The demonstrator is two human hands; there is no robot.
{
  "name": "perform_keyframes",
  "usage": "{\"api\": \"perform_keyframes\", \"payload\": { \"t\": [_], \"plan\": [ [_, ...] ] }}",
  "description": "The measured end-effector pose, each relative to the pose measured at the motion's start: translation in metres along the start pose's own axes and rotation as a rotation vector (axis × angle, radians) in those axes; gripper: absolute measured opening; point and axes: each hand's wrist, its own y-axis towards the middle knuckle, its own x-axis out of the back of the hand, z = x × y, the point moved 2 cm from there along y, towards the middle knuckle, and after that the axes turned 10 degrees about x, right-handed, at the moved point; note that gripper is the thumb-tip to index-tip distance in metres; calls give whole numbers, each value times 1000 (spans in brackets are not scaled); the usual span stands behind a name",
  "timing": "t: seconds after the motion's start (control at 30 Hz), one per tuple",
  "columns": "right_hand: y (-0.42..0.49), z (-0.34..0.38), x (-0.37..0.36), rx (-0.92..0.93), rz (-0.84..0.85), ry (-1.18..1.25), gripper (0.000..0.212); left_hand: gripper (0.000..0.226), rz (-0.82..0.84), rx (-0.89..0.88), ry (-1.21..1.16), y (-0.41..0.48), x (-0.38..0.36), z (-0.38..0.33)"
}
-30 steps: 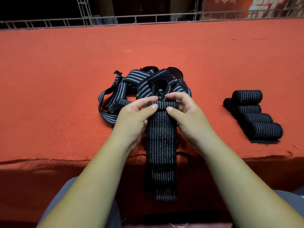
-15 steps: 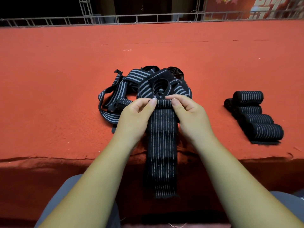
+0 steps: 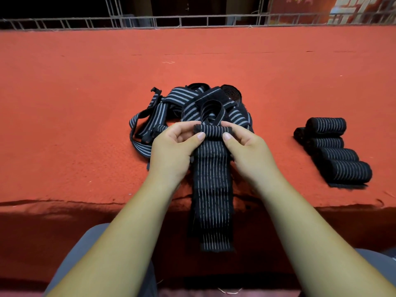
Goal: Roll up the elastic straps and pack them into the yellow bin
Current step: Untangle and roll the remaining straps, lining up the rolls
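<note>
A black elastic strap with thin white stripes (image 3: 211, 189) lies across the table's front edge, its free end hanging down toward my lap. Its far end is curled into a small roll (image 3: 213, 131). My left hand (image 3: 173, 151) pinches the roll's left end and my right hand (image 3: 249, 152) pinches its right end, thumbs on the near side. Behind the roll lies a tangled pile of loose striped straps (image 3: 188, 108). Several finished rolls (image 3: 336, 151) lie in a row at the right. No yellow bin is in view.
An orange-red cloth covers the table (image 3: 85, 103), whose front edge runs just below my wrists. A metal truss rail (image 3: 192, 20) borders the far side. My grey-clad knees show at the bottom.
The strap's far end has been turned over into a thicker roll between my fingers, and my thumbs have shifted onto its near side. The hanging tail sits slightly higher.
</note>
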Motion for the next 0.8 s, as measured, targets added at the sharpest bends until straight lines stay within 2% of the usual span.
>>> {"api": "perform_keyframes", "payload": {
  "t": [0.1,0.3,0.4,0.53,0.67,0.8],
  "plan": [
    [0,-1,1,25,-12,-23,29,30,18,-46,21,-1,-1,-2],
    [-2,-5,-2,50,-73,14,17,27,7,39,49,-3,-1,1],
    [-3,-3,-5,79,-97,-4,16,20,-55,-5,132,-8,-3,-2],
    [-7,1,-6,105,-94,-63,20,13,-56,-34,211,-8,-3,-2],
    [-12,7,-8,113,-73,-55,28,14,-66,7,171,-5,1,-2],
    [-12,11,-11,78,-88,-7,25,8,-80,32,126,-2,2,-1]
  ]
}}
